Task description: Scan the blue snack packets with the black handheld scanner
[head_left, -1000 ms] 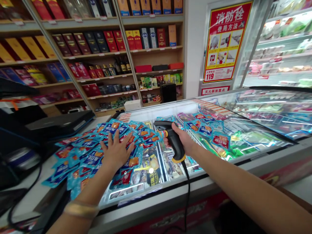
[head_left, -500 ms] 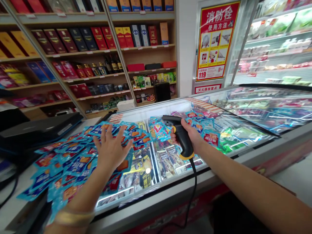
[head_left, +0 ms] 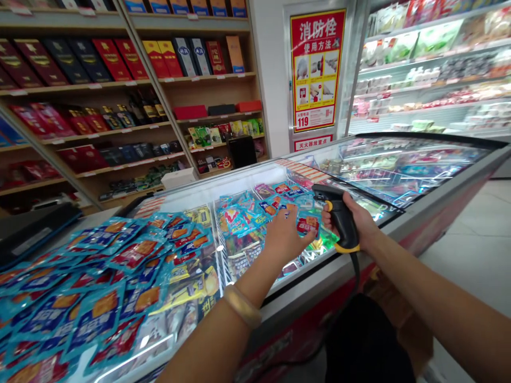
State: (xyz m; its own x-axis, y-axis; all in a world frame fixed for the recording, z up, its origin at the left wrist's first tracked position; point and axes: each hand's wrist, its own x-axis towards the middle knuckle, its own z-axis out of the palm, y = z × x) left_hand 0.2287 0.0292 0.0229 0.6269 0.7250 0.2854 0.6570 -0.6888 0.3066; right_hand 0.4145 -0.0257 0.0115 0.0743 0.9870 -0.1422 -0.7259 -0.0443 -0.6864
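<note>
My right hand [head_left: 362,223] is wrapped round the grip of a black and yellow barcode scanner [head_left: 344,226], held above the glass top of a chest freezer, its cable hanging down. My left hand [head_left: 285,236], with a gold bangle on the wrist, is stretched over a small group of blue snack packets [head_left: 237,215]. Its thumb stands apart from the fingers, whose tips are partly hidden; I cannot tell whether they touch a packet. Close by the left hand lies a packet with a red label [head_left: 307,224]. A large heap of similar packets [head_left: 96,314] covers the left of the glass.
The chest freezer [head_left: 315,279] runs to the right, with frozen goods under its glass. Shelves of boxed goods [head_left: 207,77] stand behind, beside a red poster [head_left: 317,69]. A lit open fridge [head_left: 431,80] is at the right. A black device [head_left: 35,234] sits at the left.
My left hand has moved right, from over the large heap to the smaller group of packets. The scanner has shifted right in my right hand. The view has turned to the right.
</note>
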